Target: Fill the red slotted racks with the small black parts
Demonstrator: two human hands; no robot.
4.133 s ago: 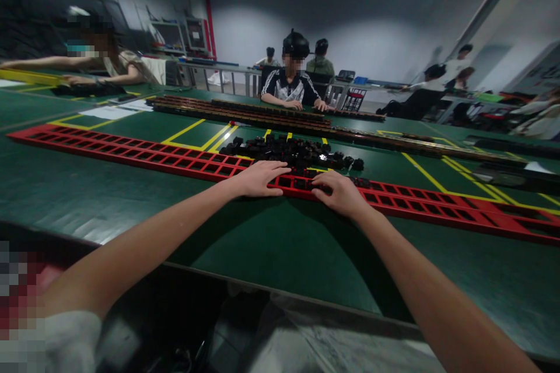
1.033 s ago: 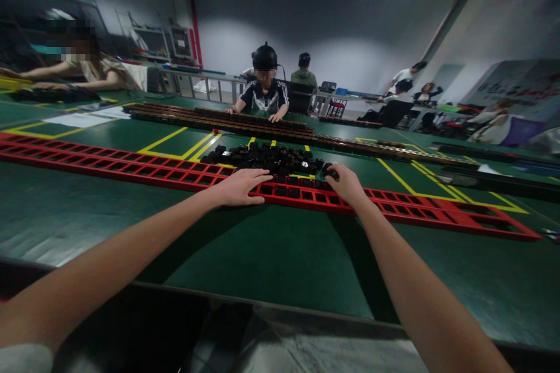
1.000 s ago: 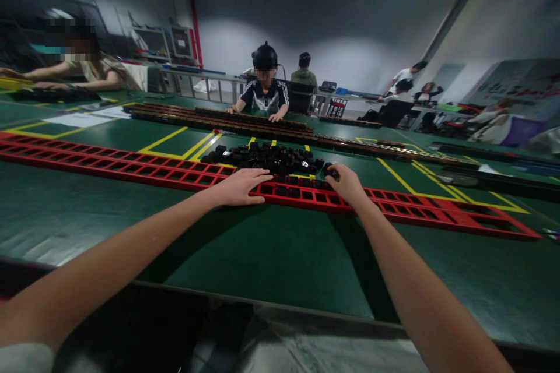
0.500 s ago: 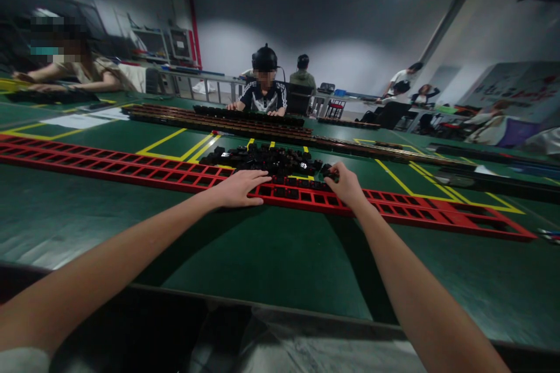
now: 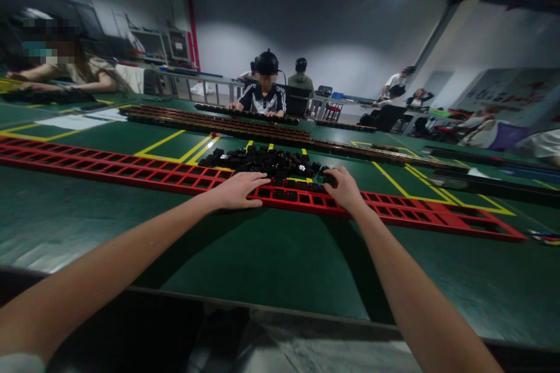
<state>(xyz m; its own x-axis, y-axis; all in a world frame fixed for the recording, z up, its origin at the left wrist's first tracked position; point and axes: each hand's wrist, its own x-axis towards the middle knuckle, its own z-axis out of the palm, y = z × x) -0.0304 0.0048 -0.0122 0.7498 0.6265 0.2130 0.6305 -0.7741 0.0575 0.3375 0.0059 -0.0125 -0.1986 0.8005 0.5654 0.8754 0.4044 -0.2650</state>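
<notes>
A long red frame [image 5: 168, 179] with rows of square openings lies across the green table. My left hand [image 5: 240, 189] rests on it with fingers stretched out and thumb apart, holding nothing. Several small black parts [image 5: 291, 193] sit in the frame's openings just right of that hand. My right hand [image 5: 345, 187] is at the frame's far edge, its thumb and fingers closed around a small black part [image 5: 330, 179] that they partly hide. Behind the frame, between my hands, is a heap of loose black parts [image 5: 262, 160].
Long dark rails [image 5: 219, 123] lie across the table behind the heap. Yellow tape lines [image 5: 389, 179] mark the green surface [image 5: 271, 262]. White paper [image 5: 72, 122] lies at the left. A person [image 5: 263, 96] works opposite, another [image 5: 70, 73] at the left. Coloured items [image 5: 545, 237] lie at the right.
My right hand has shifted slightly, its fingers coming lower over the frame with the black part. My left hand stays in place. The view has turned a little.
</notes>
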